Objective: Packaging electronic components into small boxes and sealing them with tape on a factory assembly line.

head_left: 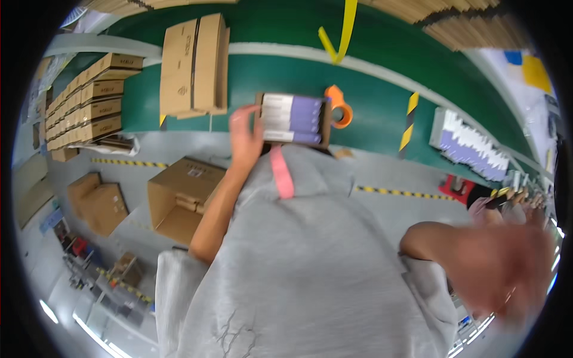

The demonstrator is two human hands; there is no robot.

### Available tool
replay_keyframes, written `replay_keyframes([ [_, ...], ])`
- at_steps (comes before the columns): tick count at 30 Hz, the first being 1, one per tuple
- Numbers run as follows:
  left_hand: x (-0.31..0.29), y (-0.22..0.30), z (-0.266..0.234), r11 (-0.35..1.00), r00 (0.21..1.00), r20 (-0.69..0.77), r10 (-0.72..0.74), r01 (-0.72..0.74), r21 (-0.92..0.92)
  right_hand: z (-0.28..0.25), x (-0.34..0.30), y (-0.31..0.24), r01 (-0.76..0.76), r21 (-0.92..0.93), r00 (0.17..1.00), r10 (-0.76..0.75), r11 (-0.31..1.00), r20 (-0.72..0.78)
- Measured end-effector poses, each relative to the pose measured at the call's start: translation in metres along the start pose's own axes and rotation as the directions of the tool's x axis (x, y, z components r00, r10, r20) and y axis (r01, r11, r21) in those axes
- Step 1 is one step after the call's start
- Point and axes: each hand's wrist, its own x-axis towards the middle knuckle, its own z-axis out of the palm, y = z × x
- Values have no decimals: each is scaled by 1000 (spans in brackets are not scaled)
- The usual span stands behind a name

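At the near edge of the green table, right in front of me, stands a small open carton. A stack of white-and-purple boxes lies inside it. My left hand is at the carton's left side, its fingers curled at that wall. Far out to the right, well away from the table, my right hand is smeared by motion, so its fingers cannot be made out. An orange tape dispenser lies just right of the carton.
Flat brown cartons are stacked left of the open carton. Several closed cartons stand farther left. More white-and-purple boxes line the table's right. An open brown box sits below the table at left. A person is at far right.
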Motion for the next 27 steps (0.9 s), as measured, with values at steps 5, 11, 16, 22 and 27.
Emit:
replay_keyframes([
  [5, -27, -54, 9, 857, 866, 277, -417, 476, -198, 89, -257, 145, -705, -407, 231, 731, 580, 642],
  [11, -32, -48, 7, 934, 915, 191, -356, 343, 100, 111, -358, 156, -735, -326, 27, 505, 595, 863],
  [16, -39, -66, 19, 941, 940, -61, -336, 337, 5, 102, -337, 155, -550, -494, -160, 496, 673, 853],
  [22, -43, -63, 9, 840, 839, 116, -532, 540, -53, 112, -338, 149, -329, -547, -261, 483, 770, 836],
  [27, -48, -64, 11, 898, 892, 133, -433, 439, -21, 114, -363, 161, -130, -589, -128, 576, 798, 808],
])
